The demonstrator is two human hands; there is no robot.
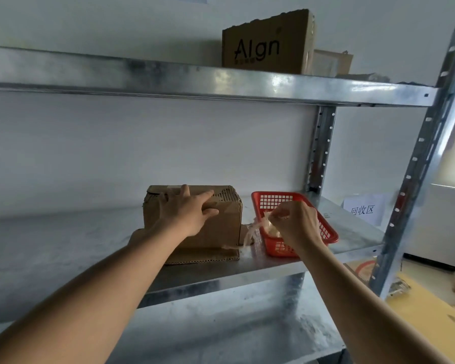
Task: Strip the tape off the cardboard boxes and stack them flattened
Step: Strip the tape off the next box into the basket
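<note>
- The tape (pixel 252 232) is thin and pale, so its full length is hard to see; the lower shelf is cut off by the frame.
- The left hand (pixel 188 210) lies flat with fingers spread on the top front edge of the box (pixel 226 227) and grips nothing.
- The right hand (pixel 296 222) is pinched closed on the tape, above the red basket (pixel 329 232) (more crumpled tape seems to lie inside).
- The box stands on a flattened cardboard (pixel 208 257) on the middle shelf (pixel 63 245), just beside the basket.
- On the top shelf (pixel 168 74) stands a torn box (pixel 265 43) printed "AIgn"; a paper sign (pixel 363 210) is at the right.
</note>
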